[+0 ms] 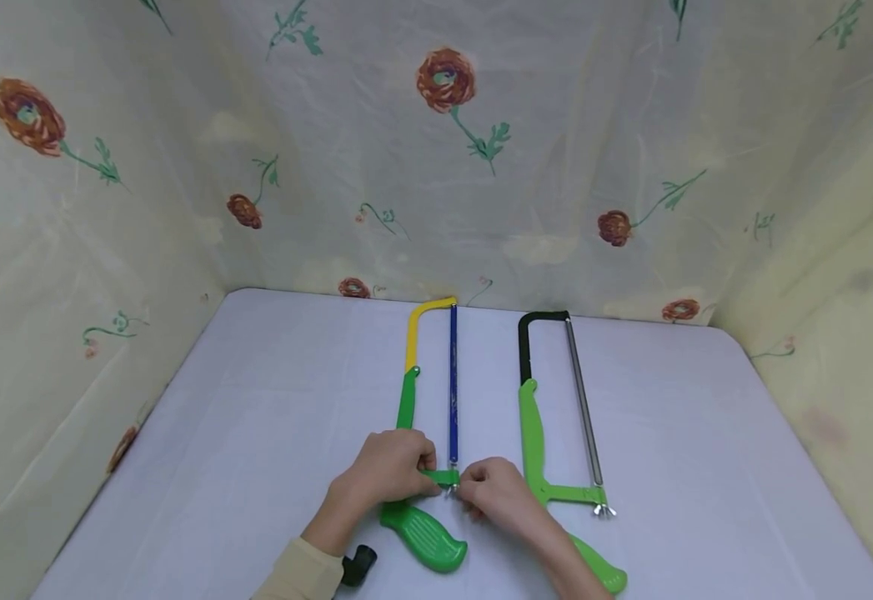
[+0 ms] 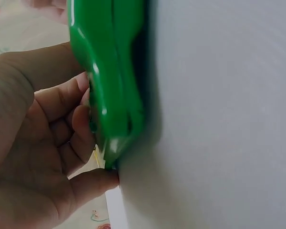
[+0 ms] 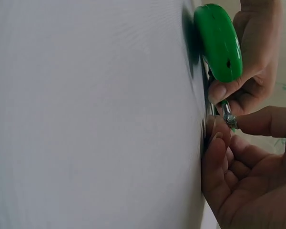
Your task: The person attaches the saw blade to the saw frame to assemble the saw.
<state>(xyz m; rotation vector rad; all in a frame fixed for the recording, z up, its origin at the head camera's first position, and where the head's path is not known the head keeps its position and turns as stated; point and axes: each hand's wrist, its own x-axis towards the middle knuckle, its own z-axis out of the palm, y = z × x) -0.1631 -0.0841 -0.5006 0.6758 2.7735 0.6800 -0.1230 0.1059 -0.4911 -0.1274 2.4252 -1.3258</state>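
A hacksaw with a green handle, a yellow front frame and a blue blade lies on the table. My left hand grips its green frame by the crosspiece at the blade's near end. At that end sits a small metal wing nut, which my right hand pinches between thumb and fingers. In the left wrist view the handle covers part of the left hand's fingertips.
To the right lies a second hacksaw with a light green handle, black frame, grey blade and wing nut. The white table has floral cloth around it. A black wrist piece shows by the left sleeve.
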